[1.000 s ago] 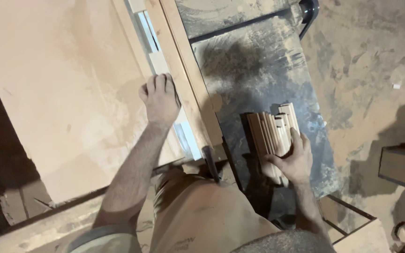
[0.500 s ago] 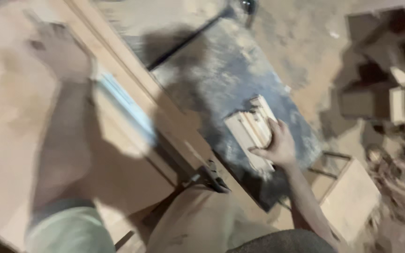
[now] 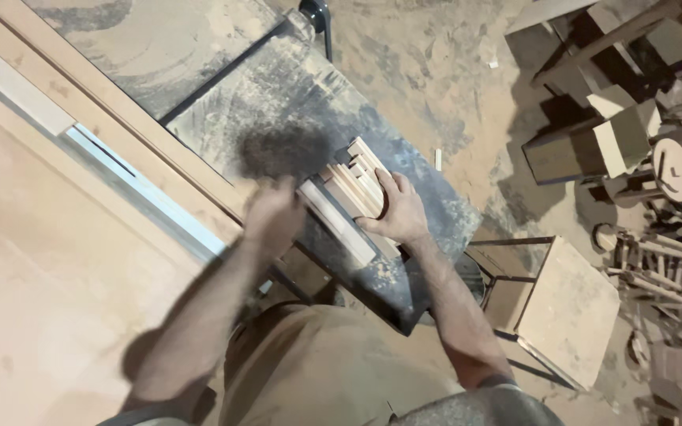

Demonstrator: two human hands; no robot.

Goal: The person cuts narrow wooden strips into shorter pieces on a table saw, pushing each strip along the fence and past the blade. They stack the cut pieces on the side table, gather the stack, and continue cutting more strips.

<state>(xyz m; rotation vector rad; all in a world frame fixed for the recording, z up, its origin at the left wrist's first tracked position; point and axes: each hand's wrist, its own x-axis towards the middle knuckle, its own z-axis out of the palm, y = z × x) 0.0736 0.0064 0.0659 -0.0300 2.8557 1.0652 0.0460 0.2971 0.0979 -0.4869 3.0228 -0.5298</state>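
Across the left of the view runs a broad pale wooden panel (image 3: 49, 260), with a long wooden rail (image 3: 120, 118) and a light strip beside it slanting from upper left down toward the middle. Next to that lies the dark, sawdust-covered machine table (image 3: 294, 110), and beyond it a dusty floor with a stack of wood offcuts and round pieces (image 3: 633, 150) at the right and a small square-topped stand (image 3: 570, 308) at lower right.

On the dark table, near its front edge, sits the bundle of short wooden strips (image 3: 353, 185). Its long axis runs diagonally, one end pointing up and right toward the far side of the table, the other down toward the person.

A second ago the left hand lay flat out on the pale panel, well apart from the strips; now the left hand (image 3: 274, 217) has come across to the bundle's near-left side, so both hands bracket it. It is blurred, so I cannot tell whether its fingers are clenched or loose. The right hand (image 3: 400, 213) rests against the bundle's right side, fingers curled over the strips, grasping them
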